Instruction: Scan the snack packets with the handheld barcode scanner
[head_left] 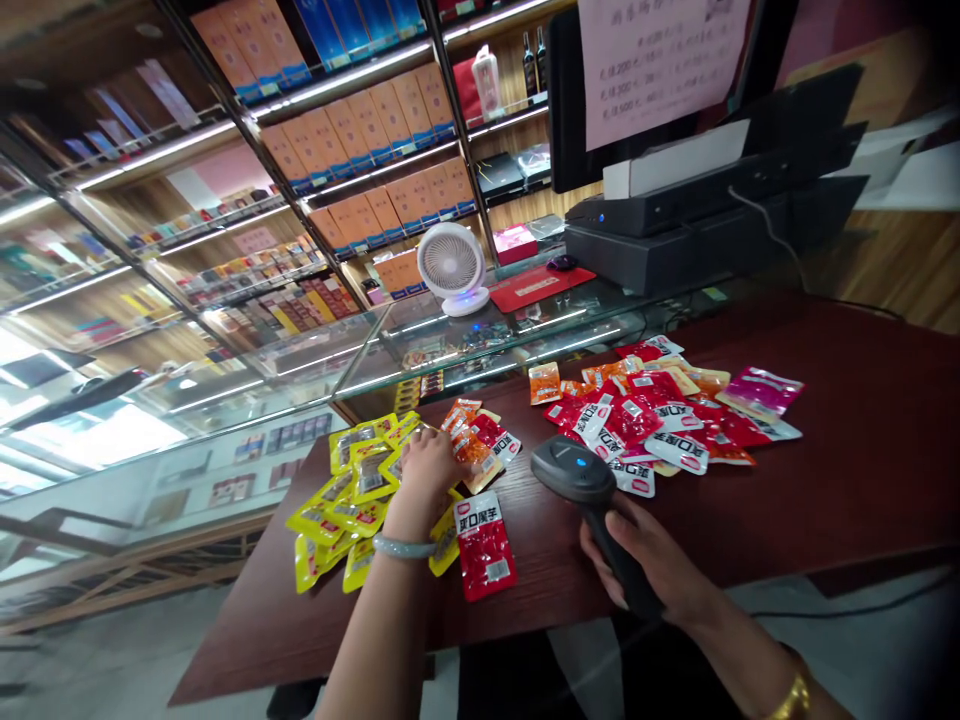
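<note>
Head view, landmark = lone red-and-white packet [486, 548], lying flat on the dark red-brown table [847, 450], Chinese lettering at its far end, barcode at the near end.

Right hand [667, 568]: right of that packet, my fingers wrapped around the handle of a black barcode scanner [571, 472], firm grasp. Scanner is held up, its head to the right of and beyond the packet, blue light on top.

Left hand [429, 465]: beyond the packet and a bit left, palm down over the yellow packets [371, 472], fingers toward the small orange-and-red cluster [466, 445]. Fingertips unclear; can't tell if I'm pinching anything. Pale bangle [405, 548] on that wrist, left of the packet.

Yellow packets: loose overlapping pile left of the packet, nearest one just beside it. Orange-and-red cluster: straight beyond it. Big mixed heap [637, 410], mostly red, white and orange: beyond and right, purple packet [761, 390] at its far right side.

Well beyond the packet: white fan [451, 262] on glass counter, red mat [536, 290] right of fan, monitor [568, 110] with pink sheet [664, 70] farther right.
</note>
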